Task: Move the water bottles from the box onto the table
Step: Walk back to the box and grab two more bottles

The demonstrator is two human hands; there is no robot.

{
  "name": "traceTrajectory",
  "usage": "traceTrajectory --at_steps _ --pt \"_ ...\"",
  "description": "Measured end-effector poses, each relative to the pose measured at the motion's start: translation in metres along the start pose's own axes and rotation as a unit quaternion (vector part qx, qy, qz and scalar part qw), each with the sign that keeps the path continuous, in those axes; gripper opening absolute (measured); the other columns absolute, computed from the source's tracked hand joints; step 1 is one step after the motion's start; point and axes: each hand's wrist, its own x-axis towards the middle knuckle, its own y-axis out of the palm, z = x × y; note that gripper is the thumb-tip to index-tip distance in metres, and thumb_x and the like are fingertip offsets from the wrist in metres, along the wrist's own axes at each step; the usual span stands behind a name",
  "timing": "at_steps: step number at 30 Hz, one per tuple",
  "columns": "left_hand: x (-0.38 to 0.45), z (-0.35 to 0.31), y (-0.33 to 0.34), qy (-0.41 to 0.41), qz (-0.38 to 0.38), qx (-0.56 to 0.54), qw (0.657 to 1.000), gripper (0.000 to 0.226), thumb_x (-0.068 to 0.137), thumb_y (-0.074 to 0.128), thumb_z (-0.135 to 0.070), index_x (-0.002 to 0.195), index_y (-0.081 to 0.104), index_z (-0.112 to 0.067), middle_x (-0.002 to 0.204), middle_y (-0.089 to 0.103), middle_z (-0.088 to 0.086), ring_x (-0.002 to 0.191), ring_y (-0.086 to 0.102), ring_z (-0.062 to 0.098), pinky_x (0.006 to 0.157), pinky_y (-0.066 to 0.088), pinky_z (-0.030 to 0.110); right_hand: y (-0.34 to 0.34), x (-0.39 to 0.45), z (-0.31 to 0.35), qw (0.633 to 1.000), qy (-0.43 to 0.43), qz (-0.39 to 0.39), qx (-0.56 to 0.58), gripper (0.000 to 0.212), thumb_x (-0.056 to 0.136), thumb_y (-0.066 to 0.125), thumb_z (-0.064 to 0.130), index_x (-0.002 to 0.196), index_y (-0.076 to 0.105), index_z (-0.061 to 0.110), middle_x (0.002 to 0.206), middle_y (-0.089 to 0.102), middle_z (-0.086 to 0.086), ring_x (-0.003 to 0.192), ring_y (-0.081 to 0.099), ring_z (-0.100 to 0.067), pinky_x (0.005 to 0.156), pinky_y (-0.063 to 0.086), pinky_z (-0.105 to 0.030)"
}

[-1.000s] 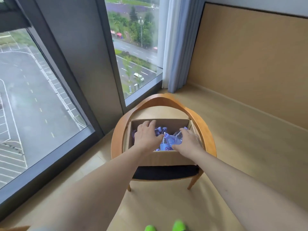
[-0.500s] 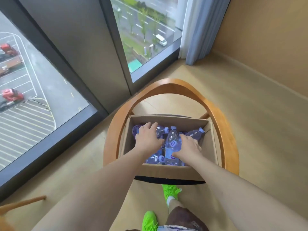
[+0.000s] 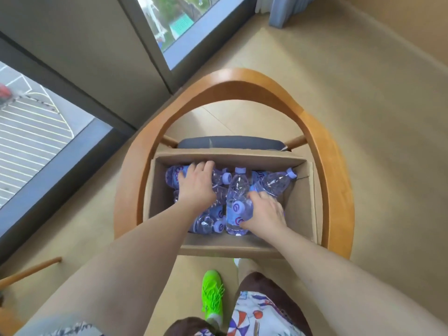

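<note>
An open cardboard box (image 3: 301, 212) stands on the seat of a wooden armchair (image 3: 242, 81). Several clear water bottles with lilac caps and labels lie jumbled inside it. My left hand (image 3: 197, 186) lies palm down at the box's left, fingers curled over a bottle (image 3: 173, 175) that lies sideways along the far wall. My right hand (image 3: 265, 212) grips the lower half of the middle bottle (image 3: 237, 187), which points away from me. Another bottle (image 3: 278, 181) leans in the far right corner. No table is in view.
The chair's curved back rail rings the box on three sides. A floor-length window (image 3: 36, 132) and a grey pillar (image 3: 80, 44) are to the left, a curtain (image 3: 283, 10) at the far right. My green shoe (image 3: 212, 294) is on the floor below the box. A wooden bar (image 3: 31, 270) juts in at lower left.
The camera has moved closer and tilted down over the box. My right hand has slid down onto the middle bottle's lower half. My left hand stays on the bottles at the left.
</note>
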Motion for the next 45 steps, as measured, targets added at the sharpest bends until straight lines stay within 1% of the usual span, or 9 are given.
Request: traceTrajectory --at_steps 5,12,15,21,25,28,34,38,45 --pt "0.011 0.012 0.006 0.066 0.001 0.085 0.994 0.063 0.072 0.073 -0.013 0.126 0.041 -0.021 0.120 0.049 0.005 0.113 0.042 0.032 0.099 0.038 0.060 0.001 0.008 0.000 1.000 -0.019 -0.001 -0.001 0.060 0.066 0.078 0.046 0.113 0.048 0.023 0.111 0.056 -0.002 0.108 0.054 -0.028 0.088 0.041 -0.040" --pt "0.007 0.012 -0.004 0.074 0.014 0.082 0.994 0.054 0.077 0.070 -0.012 0.126 0.046 -0.018 0.123 0.041 0.009 0.112 0.037 0.033 0.092 0.043 0.057 -0.022 0.006 0.010 0.999 -0.010 0.022 0.022 0.054 0.061 0.078 0.042 0.099 0.049 0.019 0.100 0.059 -0.003 0.097 0.058 -0.030 0.077 0.050 -0.038" --pt "-0.002 0.018 -0.018 0.053 -0.014 0.030 0.998 0.045 0.077 0.069 -0.009 0.117 0.048 -0.016 0.122 0.042 0.008 0.107 0.038 0.031 0.082 0.049 0.051 -0.042 0.005 0.023 0.999 0.006 0.001 0.047 0.049 0.057 0.074 0.044 0.090 0.046 0.022 0.092 0.059 -0.002 0.091 0.058 -0.031 0.073 0.052 -0.039" --pt "-0.023 0.026 -0.074 -0.058 -0.102 -0.150 0.982 0.053 0.062 0.080 -0.024 0.107 0.053 -0.016 0.114 0.048 0.005 0.103 0.046 0.030 0.085 0.043 0.037 -0.091 0.006 0.071 0.997 -0.039 -0.042 0.048 0.048 0.052 0.074 0.048 0.087 0.051 0.024 0.087 0.062 -0.002 0.085 0.059 -0.029 0.066 0.047 -0.034" --pt "-0.041 0.031 -0.123 -0.127 -0.171 -0.237 0.948 0.044 0.055 0.072 -0.042 0.088 0.051 -0.022 0.094 0.050 -0.001 0.085 0.050 0.021 0.061 0.036 0.027 -0.124 0.003 0.117 0.990 -0.083 -0.067 0.089 0.052 0.046 0.071 0.051 0.087 0.054 0.024 0.083 0.062 0.001 0.080 0.060 -0.027 0.064 0.047 -0.034" --pt "-0.054 0.042 -0.156 -0.158 -0.193 -0.296 0.922 0.043 0.056 0.074 -0.036 0.087 0.050 -0.018 0.094 0.053 0.003 0.091 0.049 0.023 0.071 0.046 0.033 -0.145 -0.003 0.158 0.980 -0.117 -0.087 0.137 0.056 0.038 0.067 0.058 0.081 0.057 0.023 0.078 0.064 0.002 0.075 0.061 -0.023 0.064 0.050 -0.033" --pt "-0.120 0.092 -0.204 -0.245 -0.272 -0.368 0.855 0.037 0.051 0.063 -0.035 0.085 0.054 -0.024 0.078 0.062 -0.005 0.074 0.062 0.017 0.065 0.053 0.030 -0.171 -0.044 0.240 0.958 -0.212 -0.109 0.157 0.050 0.042 0.071 0.050 0.082 0.063 0.021 0.079 0.068 0.005 0.079 0.064 -0.019 0.073 0.054 -0.034" --pt "-0.191 0.131 -0.226 -0.291 -0.334 -0.375 0.815 0.040 0.049 0.068 -0.042 0.083 0.052 -0.028 0.077 0.059 -0.008 0.069 0.058 0.010 0.054 0.040 0.024 -0.167 -0.094 0.297 0.941 -0.279 -0.102 0.164 0.047 0.043 0.071 0.048 0.081 0.064 0.020 0.082 0.068 0.003 0.081 0.065 -0.020 0.077 0.056 -0.037" --pt "-0.374 0.204 -0.224 -0.358 -0.451 -0.373 0.727 0.046 0.047 0.079 -0.046 0.084 0.058 -0.030 0.081 0.064 -0.009 0.077 0.063 0.017 0.058 0.039 0.022 -0.099 -0.225 0.388 0.898 -0.416 -0.069 0.125 0.039 0.050 0.075 0.044 0.077 0.063 0.019 0.078 0.068 0.003 0.075 0.065 -0.016 0.069 0.054 -0.031"
